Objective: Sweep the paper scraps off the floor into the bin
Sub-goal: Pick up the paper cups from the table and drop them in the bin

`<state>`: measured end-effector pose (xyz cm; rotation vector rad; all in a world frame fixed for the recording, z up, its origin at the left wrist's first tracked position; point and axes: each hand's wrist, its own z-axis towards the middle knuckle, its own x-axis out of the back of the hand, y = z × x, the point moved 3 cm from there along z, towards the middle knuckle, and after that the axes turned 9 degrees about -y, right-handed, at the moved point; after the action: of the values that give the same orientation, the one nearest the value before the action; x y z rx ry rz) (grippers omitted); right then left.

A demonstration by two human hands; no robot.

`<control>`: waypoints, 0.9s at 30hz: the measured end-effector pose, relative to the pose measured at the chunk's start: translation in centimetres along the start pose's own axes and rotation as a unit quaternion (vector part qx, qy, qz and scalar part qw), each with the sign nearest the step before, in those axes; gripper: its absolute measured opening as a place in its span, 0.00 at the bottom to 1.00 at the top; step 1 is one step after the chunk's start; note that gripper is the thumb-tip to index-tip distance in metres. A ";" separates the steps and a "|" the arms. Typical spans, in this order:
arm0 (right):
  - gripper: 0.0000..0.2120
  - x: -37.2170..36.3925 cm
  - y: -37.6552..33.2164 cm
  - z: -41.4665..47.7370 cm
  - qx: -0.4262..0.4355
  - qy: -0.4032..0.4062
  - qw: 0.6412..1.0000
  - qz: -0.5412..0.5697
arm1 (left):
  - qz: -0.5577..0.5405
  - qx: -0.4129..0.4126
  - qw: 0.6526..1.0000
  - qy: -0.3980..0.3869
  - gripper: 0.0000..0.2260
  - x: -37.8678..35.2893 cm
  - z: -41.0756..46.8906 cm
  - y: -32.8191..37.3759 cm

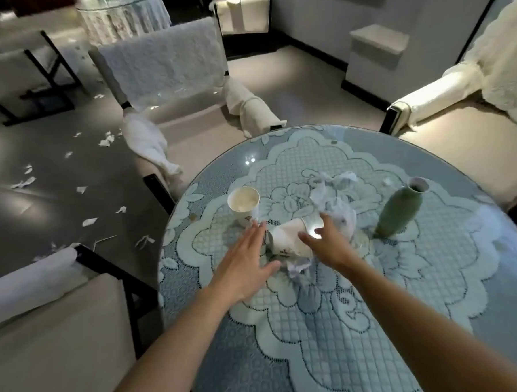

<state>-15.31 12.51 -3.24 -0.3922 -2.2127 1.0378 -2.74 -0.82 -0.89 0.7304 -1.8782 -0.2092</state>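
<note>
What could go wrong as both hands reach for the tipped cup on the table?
The left hand is beside the upright paper cup and could tip it. The green vase stands close to the right hand; a wide sweep might knock it over. Crumpled paper by the tipped cup could slide off the table, joining the scraps on the floor.

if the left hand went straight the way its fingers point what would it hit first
Probably the upright paper cup, just ahead of the left hand; the tipped cup lies beside its fingers. Depth unclear.
</note>
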 end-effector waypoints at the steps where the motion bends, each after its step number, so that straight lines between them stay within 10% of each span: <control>1: 0.37 0.0 0.0 0.9 0.000 0.008 1.000 0.024 | -0.015 0.001 1.000 -0.008 0.38 -0.1 0.6 0.1; 19: 0.21 -4.7 -7.9 0.1 0.071 -0.106 0.968 0.214 | -0.223 -0.025 0.964 0.144 0.42 -1.2 3.4 -3.9; 27: 0.24 -3.6 -10.1 6.4 0.060 0.086 0.984 -0.147 | -0.170 0.009 0.952 0.254 0.22 1.8 1.1 -9.2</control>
<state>-16.88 0.48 -0.07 -0.0924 -1.9703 0.9328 -0.61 -9.38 -4.26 1.0126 -1.2602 -0.1986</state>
